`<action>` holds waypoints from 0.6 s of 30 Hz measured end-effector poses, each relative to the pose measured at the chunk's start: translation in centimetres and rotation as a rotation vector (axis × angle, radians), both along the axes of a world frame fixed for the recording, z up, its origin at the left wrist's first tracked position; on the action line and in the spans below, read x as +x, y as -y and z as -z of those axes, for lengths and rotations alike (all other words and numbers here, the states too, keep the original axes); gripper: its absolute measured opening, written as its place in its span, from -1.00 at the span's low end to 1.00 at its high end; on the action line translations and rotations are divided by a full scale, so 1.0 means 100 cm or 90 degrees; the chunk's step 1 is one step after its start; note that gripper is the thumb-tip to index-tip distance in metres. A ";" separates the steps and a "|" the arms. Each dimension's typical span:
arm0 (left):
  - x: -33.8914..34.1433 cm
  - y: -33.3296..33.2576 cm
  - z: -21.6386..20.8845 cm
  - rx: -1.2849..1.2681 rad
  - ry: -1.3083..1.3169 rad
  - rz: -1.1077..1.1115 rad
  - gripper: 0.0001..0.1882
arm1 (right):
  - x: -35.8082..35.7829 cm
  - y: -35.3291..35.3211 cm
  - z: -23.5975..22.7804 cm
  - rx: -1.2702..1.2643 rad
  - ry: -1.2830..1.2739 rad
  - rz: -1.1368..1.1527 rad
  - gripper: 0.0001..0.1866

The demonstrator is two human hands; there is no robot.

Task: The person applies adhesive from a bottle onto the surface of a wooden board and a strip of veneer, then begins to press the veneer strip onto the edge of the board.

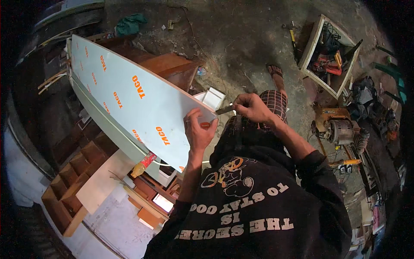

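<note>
Head view: nearest the body, the left hand (199,131) is half curled, thumb and fingers apart, its fingertips touching the board (125,95) beside the corner at the middle of the frame; whether it grips there, I cannot tell. The right hand (255,108), just to its right, is closed in a pinch, thumb against bent fingers, around a dark flat tool (225,109). The tool points left out of that grip, its end at the board's corner; whether the two touch is too small to tell.

The board runs from the left hand toward the upper left of the frame, with its near corner between the hands. Its face is smooth and pale blue-white, with orange print repeated in slanting rows, and a thin brownish edge shows along its upper side.

Just below the board, left of the lower middle, is a yellow and red bottle (142,165). Farther off at the lower left stands a brown wooden shelf (64,190) with open compartments. At the right, a machine (340,129) with a ribbed grey motor sits on the floor. At the upper right, a wooden box (313,45) holds tools and cables, with a yellow-handled hammer (293,38) near it.
</note>
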State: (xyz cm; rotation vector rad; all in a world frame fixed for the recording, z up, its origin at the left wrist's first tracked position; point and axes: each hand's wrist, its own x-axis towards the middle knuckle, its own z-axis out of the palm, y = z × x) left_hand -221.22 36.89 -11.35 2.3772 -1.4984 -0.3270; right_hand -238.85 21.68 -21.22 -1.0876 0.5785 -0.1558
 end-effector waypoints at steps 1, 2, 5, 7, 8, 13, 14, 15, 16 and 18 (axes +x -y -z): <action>0.000 0.000 0.001 -0.008 -0.003 -0.002 -0.43 | 0.000 0.001 -0.001 0.004 0.001 0.001 -0.77; 0.000 0.000 0.001 -0.003 0.001 0.000 -0.44 | 0.001 0.002 -0.002 0.001 -0.006 -0.009 -0.77; 0.000 0.001 -0.001 0.010 0.015 0.007 -0.46 | 0.001 0.004 -0.003 -0.023 -0.008 -0.020 -0.77; 0.001 0.000 0.000 0.010 0.027 0.015 -0.46 | 0.002 0.005 -0.004 -0.061 0.012 -0.005 -0.78; 0.001 -0.001 0.000 0.010 0.021 0.012 -0.46 | 0.002 0.006 -0.004 -0.057 0.005 -0.016 -0.78; -0.001 0.002 -0.003 0.017 0.012 0.004 -0.47 | 0.002 0.009 -0.007 -0.044 0.000 -0.029 -0.79; -0.003 0.003 -0.004 0.024 0.003 -0.007 -0.47 | 0.002 0.009 -0.007 -0.050 0.004 -0.031 -0.79; -0.004 0.003 -0.005 0.032 -0.007 -0.018 -0.47 | 0.001 0.010 -0.009 -0.055 0.008 -0.033 -0.79; -0.005 0.004 -0.006 0.040 -0.016 -0.029 -0.47 | 0.001 0.011 -0.010 -0.061 0.012 -0.035 -0.79; -0.002 0.003 -0.003 0.017 0.008 -0.006 -0.47 | 0.002 0.011 -0.013 -0.038 -0.016 -0.051 -0.79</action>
